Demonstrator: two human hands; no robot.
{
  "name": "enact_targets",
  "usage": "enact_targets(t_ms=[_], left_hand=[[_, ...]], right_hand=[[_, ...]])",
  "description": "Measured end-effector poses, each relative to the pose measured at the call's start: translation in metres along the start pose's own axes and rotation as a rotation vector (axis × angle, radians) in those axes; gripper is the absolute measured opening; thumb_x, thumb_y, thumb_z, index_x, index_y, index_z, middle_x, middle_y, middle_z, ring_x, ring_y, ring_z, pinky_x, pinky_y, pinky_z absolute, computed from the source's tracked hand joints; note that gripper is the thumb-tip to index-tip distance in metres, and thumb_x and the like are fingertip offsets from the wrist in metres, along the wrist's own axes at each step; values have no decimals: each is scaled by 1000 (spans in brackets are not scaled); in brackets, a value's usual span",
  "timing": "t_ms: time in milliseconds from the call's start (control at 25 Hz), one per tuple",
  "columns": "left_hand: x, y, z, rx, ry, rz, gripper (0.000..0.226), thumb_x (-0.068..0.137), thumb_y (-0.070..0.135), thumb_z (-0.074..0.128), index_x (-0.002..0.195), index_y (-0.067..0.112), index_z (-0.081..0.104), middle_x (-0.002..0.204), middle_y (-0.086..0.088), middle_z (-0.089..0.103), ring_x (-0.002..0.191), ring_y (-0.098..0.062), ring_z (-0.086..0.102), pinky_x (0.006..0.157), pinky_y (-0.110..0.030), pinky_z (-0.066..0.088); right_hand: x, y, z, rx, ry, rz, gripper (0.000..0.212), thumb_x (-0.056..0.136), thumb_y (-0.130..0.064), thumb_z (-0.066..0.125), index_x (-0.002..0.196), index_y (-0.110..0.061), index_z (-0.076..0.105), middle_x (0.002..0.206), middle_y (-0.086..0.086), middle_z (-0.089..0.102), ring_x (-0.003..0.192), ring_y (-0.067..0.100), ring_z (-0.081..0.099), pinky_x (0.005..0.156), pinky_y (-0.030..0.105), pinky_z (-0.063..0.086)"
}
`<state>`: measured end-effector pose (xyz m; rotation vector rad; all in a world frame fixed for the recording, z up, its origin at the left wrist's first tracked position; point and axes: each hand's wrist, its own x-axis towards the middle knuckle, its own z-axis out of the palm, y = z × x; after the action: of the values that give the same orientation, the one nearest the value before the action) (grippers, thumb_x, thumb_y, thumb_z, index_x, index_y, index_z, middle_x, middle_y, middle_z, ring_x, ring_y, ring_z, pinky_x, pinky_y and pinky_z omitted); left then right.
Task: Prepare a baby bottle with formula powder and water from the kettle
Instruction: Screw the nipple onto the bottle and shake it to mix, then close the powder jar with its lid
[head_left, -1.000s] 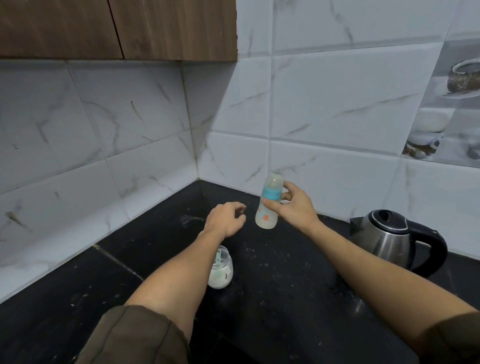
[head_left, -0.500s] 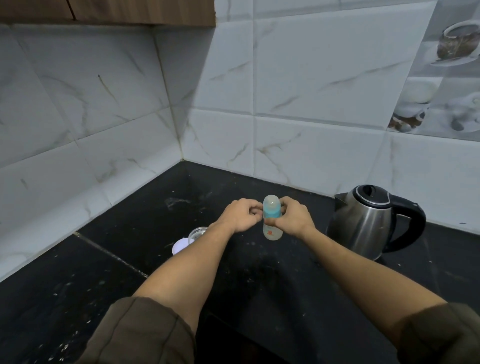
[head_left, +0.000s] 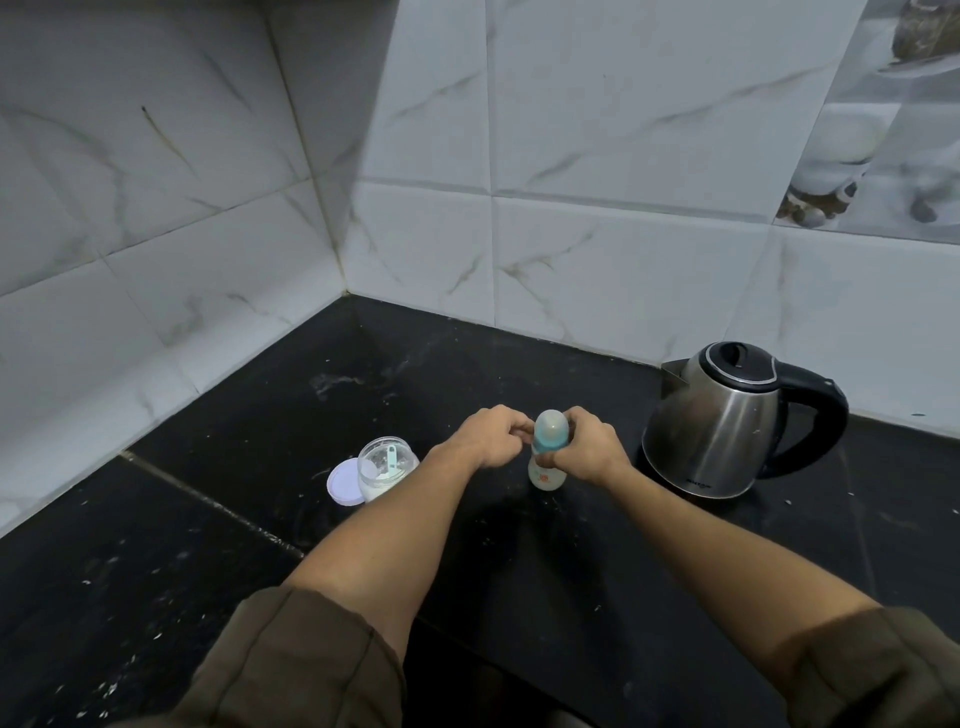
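A small baby bottle with a teal collar and a clear cap stands upright on the black counter. My right hand grips its upper body from the right. My left hand has curled fingers at the cap and collar on the left. An open jar of white formula powder with a scoop inside sits to the left, its white lid lying beside it. A steel kettle with a black handle stands to the right, lid down.
White marble-look tiled walls meet in a corner behind the counter. White specks and powder smears dot the dark surface. The counter's front edge runs under my forearms.
The bottle came down from mid-air onto the counter. My left hand moved over from apart and closed on the bottle's top. The view tilted downward.
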<state>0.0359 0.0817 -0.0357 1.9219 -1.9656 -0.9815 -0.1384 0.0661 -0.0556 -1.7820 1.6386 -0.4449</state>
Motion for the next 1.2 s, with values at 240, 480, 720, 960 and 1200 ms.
enact_targets(t_ms=[240,480,720,960,1200], left_hand=[[4,-5,-1,5,-39,-38,49,99,-1,49,140,24,64,134,3,70,129,-14,61,113,-44,47],[-4,-11,-31,77,106,-61,48,101,3,46,141,23,63,134,3,70,129,-15,61,116,-39,44],[-31,-32,-89,161,461,-103,37,101,22,52,133,28,69,129,1,73,121,-24,65,108,-39,49],[-74,-84,-130,183,617,-224,37,101,24,51,134,29,68,131,0,71,120,-25,65,101,-40,52],[-108,-139,-149,189,670,-325,36,102,26,55,136,26,66,129,-1,71,118,-23,65,94,-36,50]], right_hand=[[5,3,2,-6,-52,27,64,76,-24,91,128,-18,54,124,4,65,113,21,62,92,38,55],[9,-17,-30,-112,-288,108,118,76,-14,84,164,-8,6,159,19,42,141,36,47,114,45,44],[15,-105,-57,-46,87,-97,65,91,-16,61,152,-6,40,138,15,61,127,34,57,96,33,44],[21,-186,17,-26,-42,-315,38,87,-17,66,125,-16,68,117,3,72,115,24,65,99,32,51],[21,-226,93,-262,-233,-487,41,87,-22,71,127,-18,68,117,1,70,113,23,66,97,35,53]])
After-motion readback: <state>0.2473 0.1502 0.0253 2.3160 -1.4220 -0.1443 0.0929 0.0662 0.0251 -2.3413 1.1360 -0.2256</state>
